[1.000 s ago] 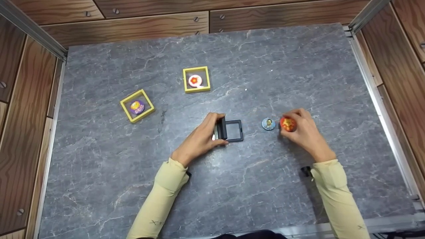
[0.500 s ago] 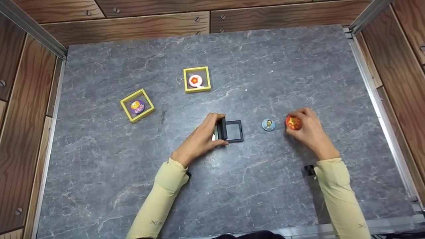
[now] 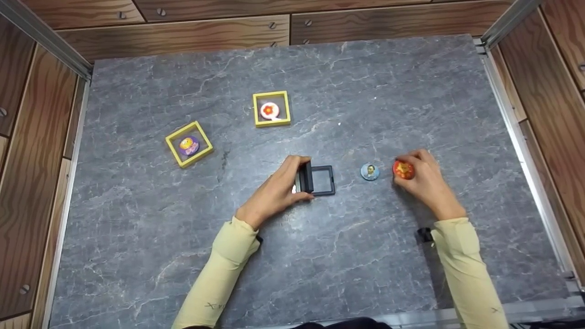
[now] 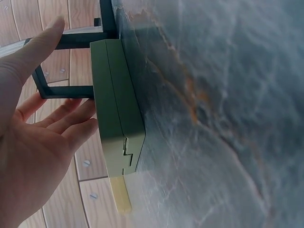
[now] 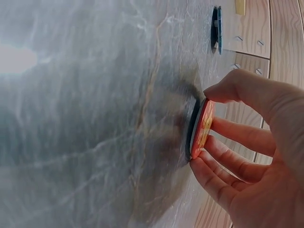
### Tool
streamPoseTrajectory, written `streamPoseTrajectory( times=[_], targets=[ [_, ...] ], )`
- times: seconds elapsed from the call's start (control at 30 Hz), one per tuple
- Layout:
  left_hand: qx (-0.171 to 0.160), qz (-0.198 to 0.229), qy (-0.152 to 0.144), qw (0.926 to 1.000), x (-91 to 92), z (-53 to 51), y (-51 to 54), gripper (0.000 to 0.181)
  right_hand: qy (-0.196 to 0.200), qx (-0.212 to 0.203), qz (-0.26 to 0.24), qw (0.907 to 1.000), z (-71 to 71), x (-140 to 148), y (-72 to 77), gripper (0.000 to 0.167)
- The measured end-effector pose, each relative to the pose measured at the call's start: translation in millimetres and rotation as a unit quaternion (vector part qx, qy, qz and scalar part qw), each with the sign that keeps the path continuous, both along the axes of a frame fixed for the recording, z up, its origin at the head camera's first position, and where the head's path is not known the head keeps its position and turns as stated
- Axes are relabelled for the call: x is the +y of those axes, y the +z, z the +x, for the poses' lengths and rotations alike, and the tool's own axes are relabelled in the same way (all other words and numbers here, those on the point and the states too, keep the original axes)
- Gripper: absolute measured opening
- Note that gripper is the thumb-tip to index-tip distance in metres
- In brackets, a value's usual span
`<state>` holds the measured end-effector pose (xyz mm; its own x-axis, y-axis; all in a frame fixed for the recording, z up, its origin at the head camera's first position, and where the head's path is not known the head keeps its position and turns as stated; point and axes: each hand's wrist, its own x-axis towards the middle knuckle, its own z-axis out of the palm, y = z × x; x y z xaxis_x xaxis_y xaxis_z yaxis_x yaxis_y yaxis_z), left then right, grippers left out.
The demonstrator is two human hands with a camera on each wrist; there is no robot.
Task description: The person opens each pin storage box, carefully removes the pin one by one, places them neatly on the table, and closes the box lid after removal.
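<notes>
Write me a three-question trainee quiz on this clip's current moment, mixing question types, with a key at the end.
1. True or false: in the head view, the blue badge lies on the tabletop between the black frame and the right hand.
2. Which badge sits inside the leftmost yellow frame in the head view?
A) flower badge
B) purple badge
C) blue badge
3. Fill in: the right hand holds the ____ badge.

Key: 1. True. 2. B. 3. Red: the red badge is between its thumb and fingers.
</notes>
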<state>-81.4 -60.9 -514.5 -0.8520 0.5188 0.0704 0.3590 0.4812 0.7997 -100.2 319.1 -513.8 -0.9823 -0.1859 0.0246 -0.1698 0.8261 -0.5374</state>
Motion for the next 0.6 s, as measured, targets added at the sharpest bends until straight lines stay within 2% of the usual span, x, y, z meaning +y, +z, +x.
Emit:
streamPoseTrajectory(
  times=[0.6],
  targets=[
    [0.008,-0.025,0.0,0.9996,0.2,3.9,0.4,0.085,-0.01,-0.018,-0.006,0.9998,2.2,3.4,-1.9,0.048]
  ],
)
